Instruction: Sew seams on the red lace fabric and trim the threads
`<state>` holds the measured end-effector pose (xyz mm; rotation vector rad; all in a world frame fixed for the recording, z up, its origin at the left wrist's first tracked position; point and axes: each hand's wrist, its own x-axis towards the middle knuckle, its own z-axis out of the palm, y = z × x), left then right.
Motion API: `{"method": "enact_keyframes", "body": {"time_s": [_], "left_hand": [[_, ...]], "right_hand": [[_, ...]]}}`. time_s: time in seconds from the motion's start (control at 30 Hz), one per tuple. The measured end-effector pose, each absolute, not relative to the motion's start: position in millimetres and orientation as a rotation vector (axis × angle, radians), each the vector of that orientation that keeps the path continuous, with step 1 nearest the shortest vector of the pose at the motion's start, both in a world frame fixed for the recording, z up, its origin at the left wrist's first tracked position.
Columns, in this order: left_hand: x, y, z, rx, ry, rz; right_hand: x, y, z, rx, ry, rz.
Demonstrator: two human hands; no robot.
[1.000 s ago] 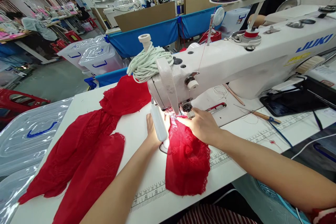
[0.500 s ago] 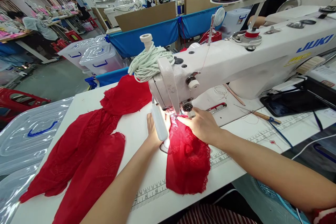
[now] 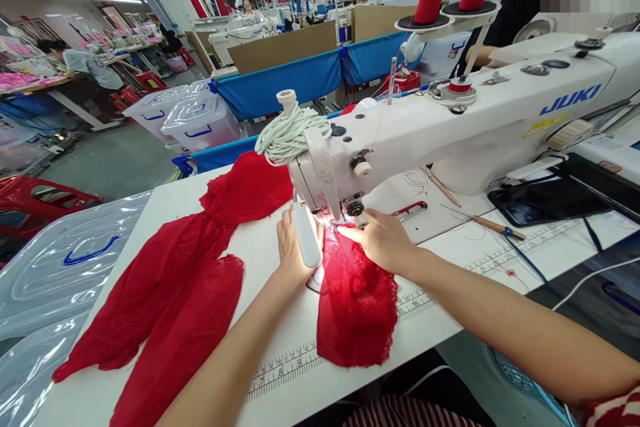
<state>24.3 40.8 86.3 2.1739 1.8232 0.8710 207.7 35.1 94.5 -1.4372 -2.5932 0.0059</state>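
Observation:
A small red lace piece (image 3: 357, 307) lies under the needle area of a white sewing machine (image 3: 400, 140), its lower end spread towards the table's front edge. My right hand (image 3: 383, 240) grips its upper right edge beside the presser foot, index finger pointing to the needle. On the left of the needle, my left hand (image 3: 290, 243) rests with fingers stretched forward, partly covered by a white lamp (image 3: 306, 237). Whether its hidden fingertips touch the lace cannot be seen. More red lace fabric (image 3: 165, 287) sprawls over the table left of my left arm.
Pale cord (image 3: 293, 133) is coiled on the machine head. Right of the machine bed lie an awl-like tool (image 3: 495, 223) with a wooden handle and a dark phone or tablet (image 3: 550, 197). Clear plastic boxes (image 3: 75, 260) stand at the left. A co-worker's arm (image 3: 483, 57) shows behind.
The view has shifted slightly, so the scene sits a little lower. Both hands stay beside the needle, and the red lace piece has hardly moved.

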Motion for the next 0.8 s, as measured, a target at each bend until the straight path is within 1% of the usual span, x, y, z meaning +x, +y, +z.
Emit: {"method": "enact_keyframes", "body": {"time_s": [0.07,0.13,0.27,0.43,0.6,0.8], "left_hand": [[20.0,28.1,96.1,2.194,1.832,0.886],[16.1,13.7,102.5,2.288,1.72,0.808],[14.8,-8.6,102.4,2.609,1.435,0.519],[20.5,-14.8,93.1,2.876,1.485,0.256],[22.3,-16.3,90.2,2.896,1.522,0.205],[18.0,-16.7,89.6,2.949,1.477,0.225]], "right_hand": [[207.8,35.3,94.1,-1.439,-2.591,0.01],[208.0,35.3,94.2,-1.437,-2.585,0.019],[207.8,34.8,95.6,-1.42,-2.553,0.056],[204.6,35.6,97.5,-1.549,-2.427,0.146],[201.4,35.4,97.6,-1.658,-2.304,0.254],[205.9,32.6,99.5,-1.59,-2.402,0.191]]}}
